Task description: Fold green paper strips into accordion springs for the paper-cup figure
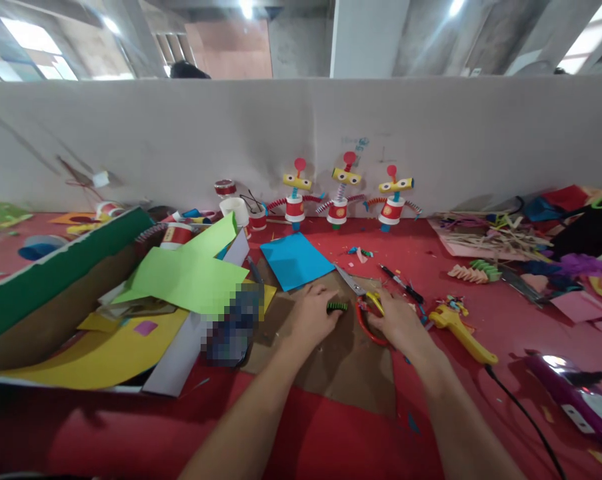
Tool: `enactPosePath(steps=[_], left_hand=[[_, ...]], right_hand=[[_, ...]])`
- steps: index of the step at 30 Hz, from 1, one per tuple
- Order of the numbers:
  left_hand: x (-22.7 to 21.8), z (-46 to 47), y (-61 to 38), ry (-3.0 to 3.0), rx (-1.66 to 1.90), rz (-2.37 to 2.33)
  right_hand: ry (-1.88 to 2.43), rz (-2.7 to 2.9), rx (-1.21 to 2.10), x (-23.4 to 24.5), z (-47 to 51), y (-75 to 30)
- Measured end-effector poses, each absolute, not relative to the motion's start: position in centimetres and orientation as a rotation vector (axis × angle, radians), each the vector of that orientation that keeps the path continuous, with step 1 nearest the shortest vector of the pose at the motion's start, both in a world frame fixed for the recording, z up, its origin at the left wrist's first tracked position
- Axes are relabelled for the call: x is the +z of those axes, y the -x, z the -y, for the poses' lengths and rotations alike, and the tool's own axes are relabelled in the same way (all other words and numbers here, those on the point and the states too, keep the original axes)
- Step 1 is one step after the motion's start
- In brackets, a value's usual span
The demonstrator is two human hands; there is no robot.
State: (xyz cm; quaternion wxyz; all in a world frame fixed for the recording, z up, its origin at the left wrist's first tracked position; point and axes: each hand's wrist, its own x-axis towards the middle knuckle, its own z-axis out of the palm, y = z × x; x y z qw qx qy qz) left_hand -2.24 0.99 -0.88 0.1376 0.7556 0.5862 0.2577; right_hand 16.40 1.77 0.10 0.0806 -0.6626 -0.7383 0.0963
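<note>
My left hand point(317, 312) pinches a small green and dark pleated paper strip point(337, 307) between thumb and fingers, over a brown cardboard sheet point(325, 373). Scissors point(353, 283) with red and yellow handles lie to the right of it, blades toward the back left. On their handles are the fingers of my right hand point(398, 321), curled round the yellow loop, partly hidden. A blue paper square point(297, 261) lies just beyond my left hand. Behind it stand three paper-cup figures, the middle one point(337, 212) with a yellow tube head and pleated arms.
At left, a box point(175, 353) holds green paper point(185, 277) and yellow paper point(105, 357). A pixelated dark object point(233, 330) lies beside it. To the right are a pen point(403, 283), a yellow glue gun point(463, 331) with a cord, a purple device point(575, 393) and paper scraps.
</note>
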Motion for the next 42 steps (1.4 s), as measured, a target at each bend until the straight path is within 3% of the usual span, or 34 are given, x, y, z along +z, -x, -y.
enactPosePath(steps=[14, 20, 27, 37, 42], left_hand=[[1.3, -3.9, 1.1, -2.068, 0.914, -1.916], [1.4, -2.1, 3.7, -2.008, 0.323, -2.198], [-0.8, -2.7, 4.5, -2.070, 0.629, -2.163], [-1.1, -2.2, 4.7, -2.080, 0.603, -2.254], [-0.9, -1.8, 3.9, -2.206, 0.788, -1.982]], right_hand=[[1.998, 1.860, 0.295, -0.1, -2.8, -17.7], [2.021, 1.941, 0.332, -0.1, -2.5, -17.0], [2.069, 2.004, 0.244, -0.3, -2.3, -16.4], [2.071, 2.082, 0.203, -1.0, -2.2, -16.1], [2.097, 2.114, 0.132, -0.6, -1.8, -16.1]])
